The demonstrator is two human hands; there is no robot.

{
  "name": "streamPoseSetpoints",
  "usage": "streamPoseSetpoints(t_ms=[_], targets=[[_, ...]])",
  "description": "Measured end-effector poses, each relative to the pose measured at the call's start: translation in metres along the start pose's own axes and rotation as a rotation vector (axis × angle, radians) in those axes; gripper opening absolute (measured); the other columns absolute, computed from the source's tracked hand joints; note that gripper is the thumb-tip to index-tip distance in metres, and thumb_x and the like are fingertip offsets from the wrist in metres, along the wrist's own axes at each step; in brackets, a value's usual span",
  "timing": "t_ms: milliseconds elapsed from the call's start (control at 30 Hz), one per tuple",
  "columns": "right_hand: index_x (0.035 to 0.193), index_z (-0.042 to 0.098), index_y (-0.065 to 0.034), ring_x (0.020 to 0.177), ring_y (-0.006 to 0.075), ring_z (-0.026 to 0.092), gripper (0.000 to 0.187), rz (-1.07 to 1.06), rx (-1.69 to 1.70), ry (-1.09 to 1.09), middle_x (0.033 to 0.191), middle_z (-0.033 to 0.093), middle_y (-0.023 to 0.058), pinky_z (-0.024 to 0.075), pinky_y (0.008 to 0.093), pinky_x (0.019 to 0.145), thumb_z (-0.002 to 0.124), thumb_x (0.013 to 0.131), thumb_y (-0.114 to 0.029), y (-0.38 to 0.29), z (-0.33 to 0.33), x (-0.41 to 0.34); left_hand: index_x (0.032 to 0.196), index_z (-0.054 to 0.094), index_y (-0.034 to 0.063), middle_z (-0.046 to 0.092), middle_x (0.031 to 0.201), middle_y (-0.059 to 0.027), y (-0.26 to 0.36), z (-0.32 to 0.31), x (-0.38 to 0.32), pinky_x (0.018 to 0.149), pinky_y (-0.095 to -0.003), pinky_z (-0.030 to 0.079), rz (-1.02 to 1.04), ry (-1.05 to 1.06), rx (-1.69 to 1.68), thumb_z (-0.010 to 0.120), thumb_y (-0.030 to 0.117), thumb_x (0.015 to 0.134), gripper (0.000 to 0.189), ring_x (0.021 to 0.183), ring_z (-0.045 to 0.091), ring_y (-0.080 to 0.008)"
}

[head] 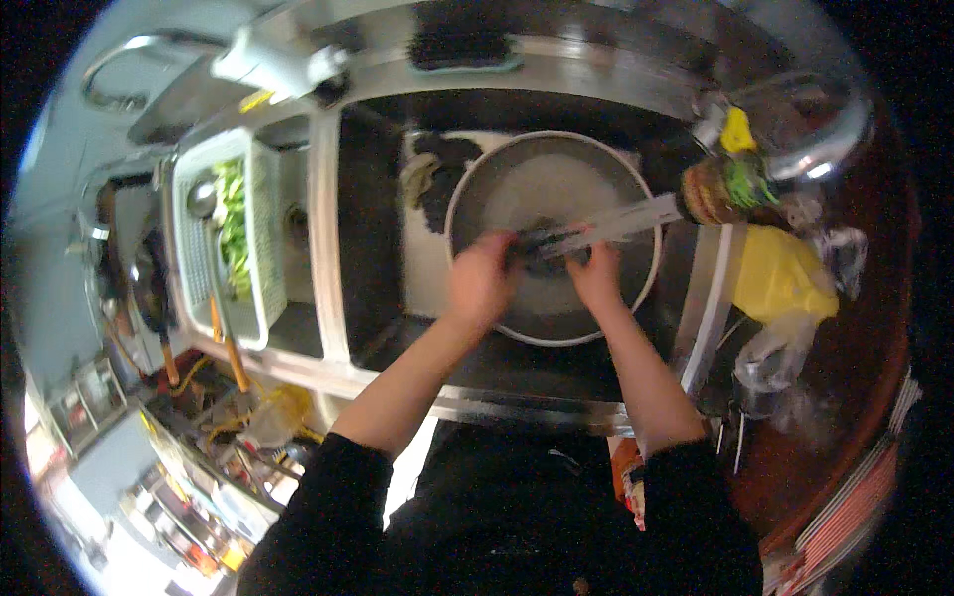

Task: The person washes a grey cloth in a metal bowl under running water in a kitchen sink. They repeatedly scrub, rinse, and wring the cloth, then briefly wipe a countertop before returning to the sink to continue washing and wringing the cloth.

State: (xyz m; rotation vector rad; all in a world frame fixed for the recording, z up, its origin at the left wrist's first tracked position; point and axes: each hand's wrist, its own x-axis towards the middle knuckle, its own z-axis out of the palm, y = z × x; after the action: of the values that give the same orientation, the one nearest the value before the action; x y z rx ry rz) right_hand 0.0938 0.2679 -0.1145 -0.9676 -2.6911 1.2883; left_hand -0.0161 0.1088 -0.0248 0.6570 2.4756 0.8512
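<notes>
Both hands are over a round, pale-rimmed basin with cloudy water in it, set in a dark sink compartment. My left hand closes on a small dark item, too blurred to name. My right hand has its thumb and fingers at the same item's right side. A pale streak that looks like running water slants from a dark spout end on the right down to the hands. It covers part of the dark item.
Left of the divider, a white plastic basket holds green vegetables and a ladle. A dark cloth lies left of the basin. A curved metal faucet and a yellow bag are at right. Pans stand far left.
</notes>
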Motion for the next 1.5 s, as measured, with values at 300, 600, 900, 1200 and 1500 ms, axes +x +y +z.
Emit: streamPoseSetpoints(t_ms=[300,600,900,1200,1500], targets=[[0.117,0.053,-0.0048,0.106,0.0222,0.056,0.043,0.056,0.363,-0.293,0.118,0.057,0.0092,0.0418,0.0327,0.094,0.06,0.075,-0.001,-0.02,-0.022,-0.02,0.12,0.046,0.002,0.051,0.115,-0.0208,0.067,-0.021,-0.032,0.075,-0.0411,0.05,0.224,-0.049,-0.353,0.067,0.01,0.07,0.054,0.085,0.06,-0.0362],[0.111,0.057,-0.0043,0.101,0.031,0.056,0.042,-0.13,-0.291,-0.409,0.109,0.059,0.0169,0.0438,0.0387,0.086,0.067,0.071,-0.002,0.08,0.038,0.011,0.13,0.038,0.0053,0.055,0.113,-0.0092,-0.047,0.054,-0.032,0.066,-0.0312,0.052,-0.723,-0.294,-0.81,0.068,0.022,0.08,0.061,0.084,0.06,-0.0201],[0.104,0.058,0.0025,0.101,0.0288,0.055,0.04,0.159,0.339,-0.084,0.107,0.059,0.0168,0.0418,0.0375,0.089,0.074,0.073,-0.017,-0.091,-0.006,-0.089,0.123,0.05,0.0093,0.055,0.119,-0.0098,-0.047,0.088,0.001,0.087,-0.0418,0.044,-0.968,-0.515,-1.458,0.058,0.048,0.082,0.057,0.108,0.052,-0.0258],[0.102,0.058,0.0001,0.098,0.0337,0.054,0.035,0.266,-0.035,-0.062,0.106,0.059,0.0172,0.0438,0.041,0.084,0.067,0.079,-0.025,0.074,0.039,0.013,0.113,0.055,0.0053,0.063,0.097,-0.0121,-0.034,0.073,0.004,0.076,-0.0474,0.049,-1.078,-0.161,-1.412,0.06,0.019,0.081,0.035,0.081,0.062,-0.029],[0.099,0.059,0.0033,0.104,0.0271,0.052,0.049,0.194,0.304,-0.101,0.112,0.056,0.0129,0.0405,0.036,0.09,0.077,0.07,-0.031,-0.021,0.016,-0.043,0.133,0.038,0.0146,0.046,0.132,-0.0137,-0.054,0.09,-0.011,0.092,-0.0652,0.032,-1.298,-0.484,-1.411,0.051,0.074,0.071,0.087,0.118,0.044,-0.034]])
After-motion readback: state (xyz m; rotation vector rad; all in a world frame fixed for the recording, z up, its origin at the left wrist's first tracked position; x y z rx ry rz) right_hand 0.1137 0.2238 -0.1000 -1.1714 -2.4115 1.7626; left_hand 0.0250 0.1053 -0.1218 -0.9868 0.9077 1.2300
